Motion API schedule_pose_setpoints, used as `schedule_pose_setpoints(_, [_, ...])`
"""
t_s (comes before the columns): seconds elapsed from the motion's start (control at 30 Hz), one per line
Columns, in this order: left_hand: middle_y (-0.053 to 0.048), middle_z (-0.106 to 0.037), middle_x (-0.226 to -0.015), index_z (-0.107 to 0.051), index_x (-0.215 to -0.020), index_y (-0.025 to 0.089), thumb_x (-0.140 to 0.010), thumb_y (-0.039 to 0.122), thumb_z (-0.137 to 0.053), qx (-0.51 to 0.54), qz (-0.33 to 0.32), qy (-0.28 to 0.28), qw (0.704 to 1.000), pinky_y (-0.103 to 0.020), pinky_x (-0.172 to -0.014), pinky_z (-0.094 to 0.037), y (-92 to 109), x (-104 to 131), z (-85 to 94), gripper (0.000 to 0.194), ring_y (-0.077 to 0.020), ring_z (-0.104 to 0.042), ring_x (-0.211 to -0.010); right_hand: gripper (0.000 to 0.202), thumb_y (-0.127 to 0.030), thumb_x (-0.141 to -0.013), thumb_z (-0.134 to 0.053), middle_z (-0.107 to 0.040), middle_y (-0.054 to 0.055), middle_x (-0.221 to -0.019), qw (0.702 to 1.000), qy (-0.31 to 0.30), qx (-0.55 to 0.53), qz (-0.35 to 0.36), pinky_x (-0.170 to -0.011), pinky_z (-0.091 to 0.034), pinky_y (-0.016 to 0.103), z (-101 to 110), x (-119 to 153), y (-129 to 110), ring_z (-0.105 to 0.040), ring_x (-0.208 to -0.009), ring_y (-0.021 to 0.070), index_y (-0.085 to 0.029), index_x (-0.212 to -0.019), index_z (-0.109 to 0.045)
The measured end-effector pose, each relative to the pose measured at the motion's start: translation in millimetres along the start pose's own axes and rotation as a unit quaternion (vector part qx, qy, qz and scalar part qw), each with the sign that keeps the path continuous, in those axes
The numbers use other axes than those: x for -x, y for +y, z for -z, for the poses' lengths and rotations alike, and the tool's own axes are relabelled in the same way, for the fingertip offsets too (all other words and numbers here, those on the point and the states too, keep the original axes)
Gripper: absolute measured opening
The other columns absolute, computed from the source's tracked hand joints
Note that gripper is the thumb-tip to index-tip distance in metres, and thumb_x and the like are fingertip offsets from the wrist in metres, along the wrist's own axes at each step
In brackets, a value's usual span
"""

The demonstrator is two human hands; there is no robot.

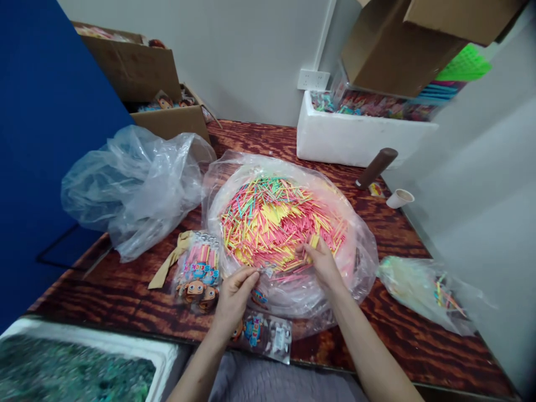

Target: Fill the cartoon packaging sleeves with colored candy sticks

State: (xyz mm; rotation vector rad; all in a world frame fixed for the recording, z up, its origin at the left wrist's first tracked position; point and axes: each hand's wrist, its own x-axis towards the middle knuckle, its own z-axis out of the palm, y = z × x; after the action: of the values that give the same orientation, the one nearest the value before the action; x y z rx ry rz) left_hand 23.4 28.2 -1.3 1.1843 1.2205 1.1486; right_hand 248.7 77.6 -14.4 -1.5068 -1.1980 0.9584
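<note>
A wide heap of thin pink, yellow and green candy-like sticks [276, 223] lies in a large clear plastic bag [362, 245] spread open on the table. At its near left edge, my left hand [237, 293] pinches a small clear printed bag [259, 298], partly hidden under the fingers. My right hand [324, 265] is over the right front of the heap, its fingers closed on a few yellow sticks [313, 242]. Left of my left hand are filled printed bags [199, 273] with cartoon faces. Flat printed bags [272, 338] lie at the table's front edge.
Crumpled clear plastic [146, 184] and cardboard boxes [171, 120] stand left. A white foam box [360, 134], brown tube [377, 167] and paper cup [400, 198] are back right. A bag with loose sticks [422, 287] lies right. Yellowish strip [170, 262] lies left.
</note>
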Motion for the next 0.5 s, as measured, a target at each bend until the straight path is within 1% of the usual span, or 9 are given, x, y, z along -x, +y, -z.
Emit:
schedule_pose_setpoints(0.03, [-0.003, -0.065, -0.079, -0.075, -0.081, 0.018, -0.081, 0.033, -0.065, -0.003, -0.007, -0.003, 1.000, -0.025, -0.071, -0.046, 2, 1, -1.0, 0.018, -0.0167, -0.058, -0.077, 0.016, -0.035, -0.082, -0.055, -0.061, -0.002, -0.071, 0.994, -0.027, -0.098, -0.030, -0.068, -0.050, 0.032, 1, 3, -10, -0.060, -0.064, 0.0164, -0.022, -0.091, -0.051])
schedule_pose_setpoints(0.07, [-0.003, -0.065, -0.079, -0.075, -0.081, 0.018, -0.082, 0.032, -0.065, -0.006, -0.013, -0.008, 1.000, -0.025, -0.071, -0.045, 4, 2, -2.3, 0.017, -0.0167, -0.058, -0.078, 0.023, -0.034, -0.078, -0.063, -0.062, -0.002, -0.072, 0.977, -0.062, -0.195, -0.064, -0.069, -0.051, 0.032, 0, 6, -21, -0.061, -0.065, 0.0159, -0.022, -0.096, -0.054])
schedule_pose_setpoints(0.1, [-0.003, -0.065, -0.080, -0.074, -0.081, 0.018, -0.083, 0.031, -0.064, -0.009, -0.017, -0.015, 1.000, -0.025, -0.071, -0.045, 6, 3, -3.8, 0.017, -0.0167, -0.058, -0.078, 0.028, -0.031, -0.075, -0.068, -0.063, -0.002, -0.073, 0.953, -0.096, -0.270, -0.094, -0.071, -0.052, 0.032, -1, 9, -32, -0.062, -0.066, 0.0155, -0.022, -0.099, -0.057])
schedule_pose_setpoints(0.13, [-0.003, -0.065, -0.080, -0.074, -0.080, 0.018, -0.084, 0.031, -0.063, -0.011, -0.020, -0.020, 1.000, -0.025, -0.072, -0.045, 7, 3, -5.5, 0.017, -0.0169, -0.058, -0.079, 0.030, -0.029, -0.074, -0.071, -0.064, -0.002, -0.075, 0.931, -0.127, -0.322, -0.116, -0.074, -0.052, 0.033, -3, 11, -43, -0.062, -0.069, 0.0153, -0.021, -0.099, -0.059])
schedule_pose_setpoints(0.17, [-0.003, -0.065, -0.081, -0.074, -0.080, 0.019, -0.084, 0.030, -0.063, -0.011, -0.022, -0.024, 0.999, -0.025, -0.072, -0.045, 7, 4, -7.3, 0.017, -0.0171, -0.059, -0.079, 0.027, -0.029, -0.074, -0.072, -0.065, -0.001, -0.076, 0.914, -0.149, -0.354, -0.128, -0.078, -0.053, 0.034, -5, 13, -53, -0.063, -0.072, 0.0155, -0.021, -0.098, -0.062])
schedule_pose_setpoints(0.23, [-0.003, -0.065, -0.082, -0.074, -0.079, 0.018, -0.084, 0.030, -0.063, -0.007, -0.022, -0.026, 0.999, -0.025, -0.073, -0.045, 7, 5, -10.7, 0.017, -0.0175, -0.059, -0.080, 0.019, -0.031, -0.077, -0.072, -0.066, -0.001, -0.078, 0.893, -0.169, -0.394, -0.134, -0.086, -0.052, 0.038, -11, 16, -69, -0.065, -0.079, 0.0172, -0.022, -0.092, -0.065])
schedule_pose_setpoints(0.3, [-0.003, -0.066, -0.081, -0.074, -0.078, 0.018, -0.083, 0.031, -0.064, 0.005, -0.018, -0.020, 1.000, -0.025, -0.072, -0.045, 5, 5, -13.6, 0.016, -0.0173, -0.058, -0.079, 0.016, -0.035, -0.078, -0.071, -0.069, 0.000, -0.080, 0.883, -0.165, -0.419, -0.129, -0.090, -0.052, 0.044, -19, 18, -79, -0.067, -0.087, 0.0204, -0.024, -0.088, -0.064])
schedule_pose_setpoints(0.4, [-0.002, -0.064, -0.079, -0.073, -0.078, 0.019, -0.084, 0.032, -0.064, 0.025, -0.004, -0.020, 0.999, -0.024, -0.071, -0.045, 3, 6, -16.2, 0.017, -0.0160, -0.058, -0.077, 0.019, -0.039, -0.077, -0.073, -0.072, 0.003, -0.084, 0.883, -0.155, -0.426, -0.121, -0.092, -0.050, 0.049, -29, 25, -84, -0.068, -0.095, 0.0252, -0.024, -0.085, -0.065])
schedule_pose_setpoints(0.5, [-0.001, -0.064, -0.076, -0.074, -0.079, 0.018, -0.084, 0.033, -0.065, 0.041, 0.011, -0.015, 0.999, -0.023, -0.070, -0.045, 1, 7, -16.6, 0.018, -0.0150, -0.057, -0.075, 0.019, -0.039, -0.077, -0.072, -0.074, 0.005, -0.087, 0.889, -0.167, -0.408, -0.122, -0.096, -0.047, 0.049, -33, 35, -82, -0.067, -0.101, 0.0269, -0.022, -0.084, -0.066])
